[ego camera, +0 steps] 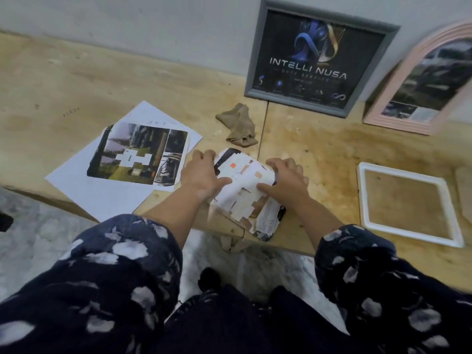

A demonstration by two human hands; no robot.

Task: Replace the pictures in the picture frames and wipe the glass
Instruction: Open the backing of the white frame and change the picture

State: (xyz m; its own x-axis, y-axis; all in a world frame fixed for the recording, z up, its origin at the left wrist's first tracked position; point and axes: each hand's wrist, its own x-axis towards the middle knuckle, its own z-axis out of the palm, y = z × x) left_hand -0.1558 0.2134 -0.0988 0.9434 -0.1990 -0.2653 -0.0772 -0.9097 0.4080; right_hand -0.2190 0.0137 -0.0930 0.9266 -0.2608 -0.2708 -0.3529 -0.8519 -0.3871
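Observation:
My left hand [203, 172] and my right hand [284, 181] both grip a curled paper picture [245, 190] at the wooden table's [76, 80] front edge, its white taped back facing up. An empty white frame [406, 203] lies flat to the right. A grey frame [319, 57] with a dark "INTELLI NUSA" poster leans on the wall. A pink arched frame [424, 80] leans beside it. A tan cloth [238, 125] lies crumpled behind my hands. Another printed picture [139, 154] lies on white paper at the left.
A brown backing board [464, 190] shows at the far right edge of the table. The grey wall [153, 21] runs along the back. A marbled floor [38, 226] lies below the table's front edge.

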